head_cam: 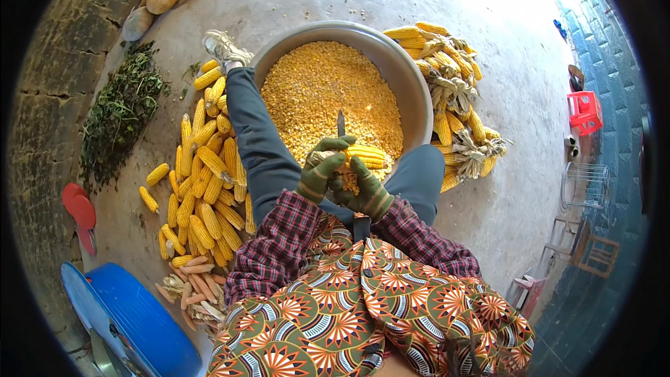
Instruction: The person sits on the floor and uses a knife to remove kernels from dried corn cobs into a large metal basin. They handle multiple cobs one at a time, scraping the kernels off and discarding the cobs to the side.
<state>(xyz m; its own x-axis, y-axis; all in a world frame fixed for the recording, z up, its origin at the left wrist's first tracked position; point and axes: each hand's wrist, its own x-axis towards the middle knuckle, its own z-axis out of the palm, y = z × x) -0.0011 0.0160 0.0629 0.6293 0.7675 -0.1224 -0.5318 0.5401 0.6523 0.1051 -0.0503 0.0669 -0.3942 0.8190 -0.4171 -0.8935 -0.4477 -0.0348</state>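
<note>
My left hand (325, 167), in a green striped knit glove, grips the husk end of a yellow ear of corn (369, 155). The ear lies sideways, partly covered by my fingers. My right hand (368, 191), gloved alike, closes on it from the near side, its thumb against the kernels. Just beyond my left fingers a dark pointed metal spike (341, 123) sticks out; its lower part is hidden. Below the hands is a wide metal basin (416, 84), holding loose corn kernels (324, 84) between my legs.
Shelled-looking ears (209, 188) with kernels still on lie heaped at left, bare cobs (196, 290) nearer. Ears with tied-back husks (453, 73) lie right. Around the floor are wilted greens (123, 110), stones (162, 0), a blue tub (141, 314) and a red plastic stool (585, 112).
</note>
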